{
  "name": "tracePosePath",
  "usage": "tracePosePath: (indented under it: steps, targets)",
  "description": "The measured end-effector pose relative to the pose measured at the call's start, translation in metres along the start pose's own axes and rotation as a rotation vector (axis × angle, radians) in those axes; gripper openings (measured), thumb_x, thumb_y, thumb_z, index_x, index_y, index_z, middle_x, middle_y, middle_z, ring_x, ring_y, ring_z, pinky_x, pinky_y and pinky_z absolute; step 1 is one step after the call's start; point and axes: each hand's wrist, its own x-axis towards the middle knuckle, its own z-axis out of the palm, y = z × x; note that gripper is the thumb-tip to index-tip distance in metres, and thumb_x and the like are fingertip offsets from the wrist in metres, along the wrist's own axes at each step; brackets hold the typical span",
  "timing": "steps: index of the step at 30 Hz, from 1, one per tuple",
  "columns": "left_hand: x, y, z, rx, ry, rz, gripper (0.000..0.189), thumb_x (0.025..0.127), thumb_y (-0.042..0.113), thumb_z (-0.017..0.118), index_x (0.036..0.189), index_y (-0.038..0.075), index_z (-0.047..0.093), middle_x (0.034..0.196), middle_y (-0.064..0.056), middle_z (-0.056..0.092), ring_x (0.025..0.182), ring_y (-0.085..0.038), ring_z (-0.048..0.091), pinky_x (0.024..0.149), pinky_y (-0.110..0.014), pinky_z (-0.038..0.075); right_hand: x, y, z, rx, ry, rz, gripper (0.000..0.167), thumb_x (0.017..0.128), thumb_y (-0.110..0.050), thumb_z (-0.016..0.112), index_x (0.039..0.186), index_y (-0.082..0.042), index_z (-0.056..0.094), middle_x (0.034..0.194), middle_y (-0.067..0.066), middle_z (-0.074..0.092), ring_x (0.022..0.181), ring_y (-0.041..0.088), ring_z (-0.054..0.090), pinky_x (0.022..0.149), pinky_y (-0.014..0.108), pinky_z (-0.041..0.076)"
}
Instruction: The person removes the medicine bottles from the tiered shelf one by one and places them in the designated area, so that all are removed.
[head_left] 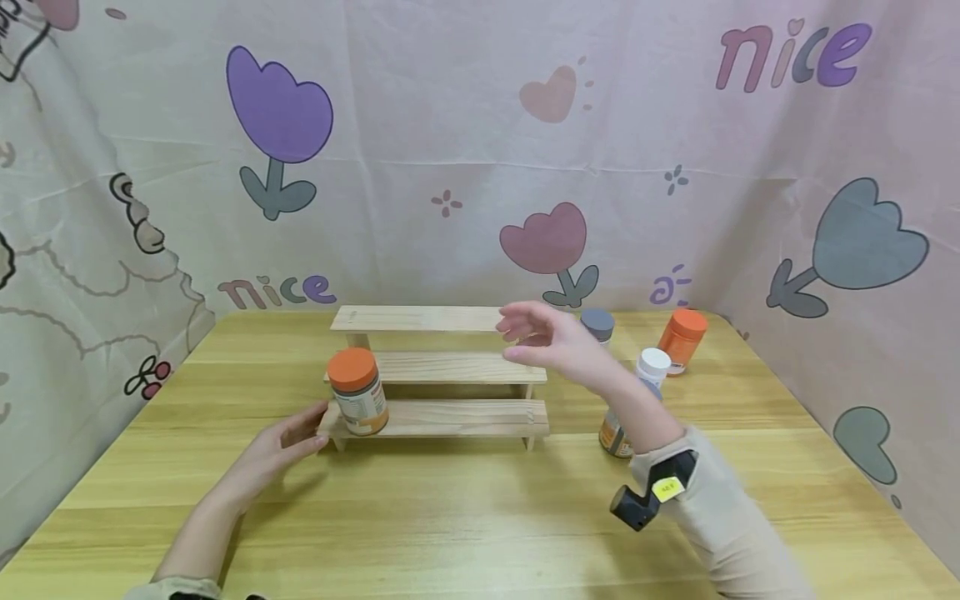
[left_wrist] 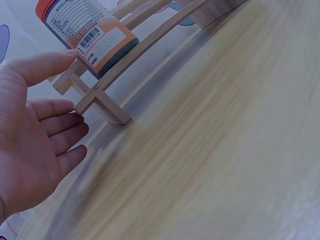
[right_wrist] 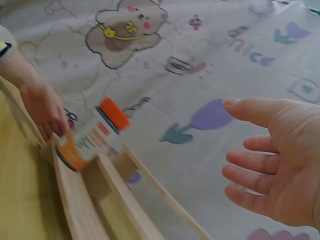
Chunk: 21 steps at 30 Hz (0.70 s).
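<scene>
A three-tier wooden rack (head_left: 450, 417) stands on the table. On the left end of its lowest step sits an orange-capped bottle (head_left: 360, 393), upright, its label and barcode facing the left wrist camera. My left hand (head_left: 273, 454) is at the rack's left end, its fingers by the end of the lowest step; in the left wrist view the hand (left_wrist: 37, 130) has loosely extended fingers near the board's tip. Held up over the right side of the rack is my right hand (head_left: 558, 342), with relaxed fingers and nothing in them. In the right wrist view its fingers (right_wrist: 255, 167) are apart from the rack.
To the right of the rack stand several bottles: a grey-capped one (head_left: 597, 323), a white-capped one (head_left: 654, 364), an orange bottle (head_left: 682, 340) and one partly hidden by the right forearm (head_left: 615, 437). A printed cloth (head_left: 442, 125) hangs behind the table (head_left: 450, 525).
</scene>
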Motion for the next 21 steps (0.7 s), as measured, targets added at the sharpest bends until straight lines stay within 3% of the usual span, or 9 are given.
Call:
tracePosePath:
  steps: [4,8,11,21]
  targets:
    - [-0.001,0.000,0.000,-0.014,-0.001,0.002,0.062,0.095,0.021,0.052,0.143,-0.006,0.024,0.143,-0.029,0.029,0.129,-0.042,0.030,0.088,-0.013,0.036,0.014,-0.002,0.020,-0.007,-0.029,-0.005,0.053,0.083,-0.007,0.068,0.131,0.000,0.047,0.117,0.014,0.057,0.107,0.027,0.055,0.092,0.036,0.045]
    - [-0.002,0.000,-0.001,0.004,0.001,-0.001,0.062,0.096,0.023,0.052,0.143,-0.005,0.024,0.143,-0.029,0.029,0.129,-0.042,0.030,0.096,-0.031,0.038,0.027,-0.004,0.039,-0.016,-0.056,-0.015,0.055,0.083,-0.009,0.069,0.132,0.000,0.046,0.119,0.014,0.057,0.108,0.026,0.054,0.093,0.037,0.045]
    - [-0.001,0.000,-0.001,0.015,0.004,-0.002,0.062,0.096,0.023,0.051,0.143,-0.005,0.024,0.143,-0.028,0.029,0.129,-0.042,0.030,0.099,-0.046,0.034,0.036,-0.004,0.053,-0.015,-0.074,-0.015,0.057,0.082,-0.010,0.070,0.132,0.001,0.045,0.120,0.012,0.056,0.109,0.027,0.054,0.092,0.035,0.046]
    - [0.000,-0.002,0.001,0.002,0.011,-0.007,0.064,0.095,0.024,0.053,0.143,-0.006,0.024,0.143,-0.029,0.029,0.129,-0.043,0.030,0.100,-0.055,0.029,0.060,0.001,0.098,-0.014,-0.105,0.033,0.061,0.080,-0.013,0.073,0.133,-0.003,0.045,0.121,0.009,0.056,0.108,0.017,0.053,0.091,0.033,0.046]
